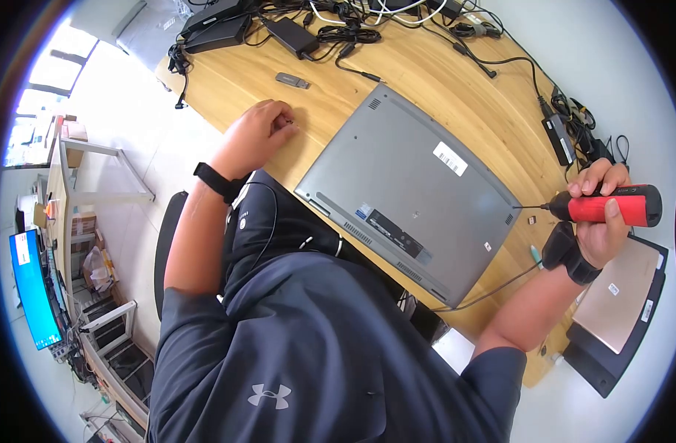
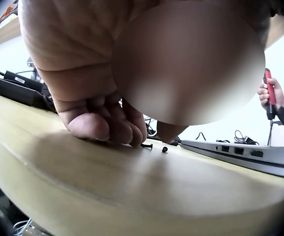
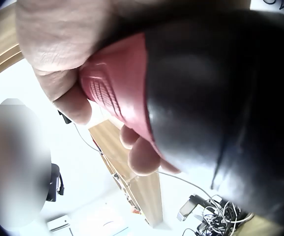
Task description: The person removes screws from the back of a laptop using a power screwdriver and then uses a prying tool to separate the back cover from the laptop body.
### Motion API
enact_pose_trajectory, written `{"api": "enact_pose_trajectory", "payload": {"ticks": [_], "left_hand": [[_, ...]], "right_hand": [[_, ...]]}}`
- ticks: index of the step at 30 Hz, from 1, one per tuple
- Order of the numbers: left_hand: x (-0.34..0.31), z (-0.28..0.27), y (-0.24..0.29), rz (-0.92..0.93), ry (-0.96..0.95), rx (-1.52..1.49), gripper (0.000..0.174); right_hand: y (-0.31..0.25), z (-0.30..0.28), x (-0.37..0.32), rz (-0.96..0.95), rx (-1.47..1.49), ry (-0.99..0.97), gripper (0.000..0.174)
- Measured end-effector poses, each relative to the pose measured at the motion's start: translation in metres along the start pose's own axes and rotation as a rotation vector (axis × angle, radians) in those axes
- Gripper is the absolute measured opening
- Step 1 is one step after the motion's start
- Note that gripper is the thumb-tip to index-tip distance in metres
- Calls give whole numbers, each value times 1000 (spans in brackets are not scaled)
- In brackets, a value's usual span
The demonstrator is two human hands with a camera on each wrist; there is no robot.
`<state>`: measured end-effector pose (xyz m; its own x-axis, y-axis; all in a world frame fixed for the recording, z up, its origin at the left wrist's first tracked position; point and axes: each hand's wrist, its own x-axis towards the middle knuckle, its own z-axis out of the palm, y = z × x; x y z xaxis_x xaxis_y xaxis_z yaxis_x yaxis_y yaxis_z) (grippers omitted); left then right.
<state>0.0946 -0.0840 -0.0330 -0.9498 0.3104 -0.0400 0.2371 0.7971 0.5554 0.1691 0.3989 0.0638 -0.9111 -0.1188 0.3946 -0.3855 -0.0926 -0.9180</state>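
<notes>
A grey laptop [image 1: 404, 192] lies bottom side up on the wooden table. My right hand [image 1: 602, 221] grips a red and black electric screwdriver [image 1: 622, 207], its thin bit reaching the laptop's right corner. In the right wrist view the fingers wrap round the red grip [image 3: 119, 83]. To the laptop's left, my left hand [image 1: 260, 133] rests on the table with its fingers curled. In the left wrist view small black screws, one of them [image 2: 165, 149] loose on the wood, lie by the fingertips [image 2: 132, 135]; whether any is held cannot be told.
A USB stick [image 1: 292, 80] lies beyond my left hand. Power adapters [image 1: 292, 37] and tangled cables line the table's back edge, with another adapter [image 1: 558, 139] at the right. A gold laptop [image 1: 620, 295] sits on a dark one at the lower right.
</notes>
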Motion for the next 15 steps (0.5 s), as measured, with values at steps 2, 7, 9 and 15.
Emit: {"api": "enact_pose_trajectory", "payload": {"ticks": [2, 7, 9, 15], "left_hand": [[4, 3, -2, 1, 2, -6, 18], [18, 0, -4, 58, -41, 98, 16], [27, -3, -6, 76, -48, 95, 17], [38, -7, -9, 88, -64, 75, 18]], "right_hand": [[-1, 1, 0, 12, 6, 13, 34], [-1, 2, 0, 7, 12, 19, 32], [-1, 2, 0, 4, 15, 24, 31], [-1, 7, 0, 19, 55, 46, 28]]}}
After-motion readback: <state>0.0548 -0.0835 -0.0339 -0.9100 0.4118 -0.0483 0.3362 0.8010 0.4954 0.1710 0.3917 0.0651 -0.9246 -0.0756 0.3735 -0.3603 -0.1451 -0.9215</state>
